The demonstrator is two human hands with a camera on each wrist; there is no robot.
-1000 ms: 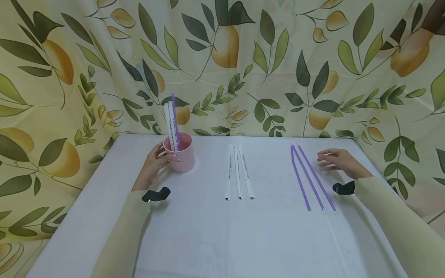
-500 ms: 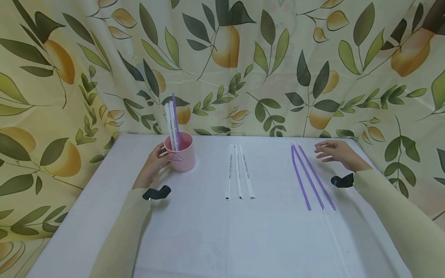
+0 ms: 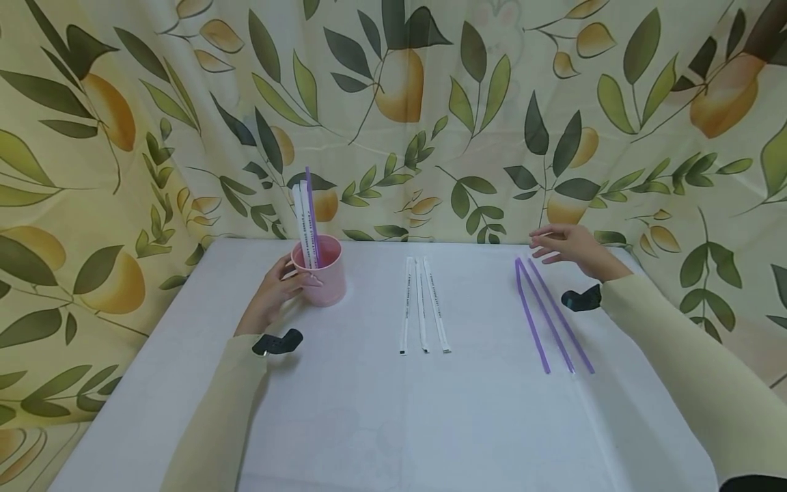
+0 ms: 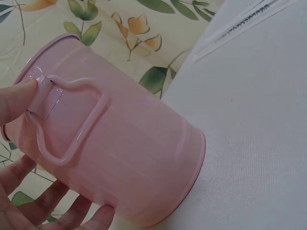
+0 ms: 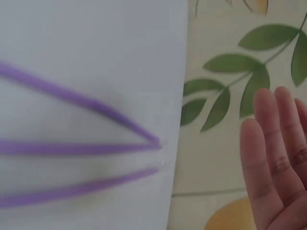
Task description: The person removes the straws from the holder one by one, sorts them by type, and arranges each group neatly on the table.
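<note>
At the back left of the table, my left hand holds a pink metal cup. In the left wrist view the thumb presses beside the cup's wire handle, near the rim, and the fingers curl round the side. White paper-wrapped straws and a purple straw stand in the cup. My right hand hovers with loosely extended fingers by the far ends of three purple straws. It touches none of them. Three white wrapped straws lie mid-table.
A white cloth covers the table. Behind its far edge hangs a curtain printed with leaves and fruit. Dark straps with camera mounts sit on both wrists.
My right hand has risen and moved left, from beside the purple straws to above their far ends. The left hand and the cup have stayed in place.
</note>
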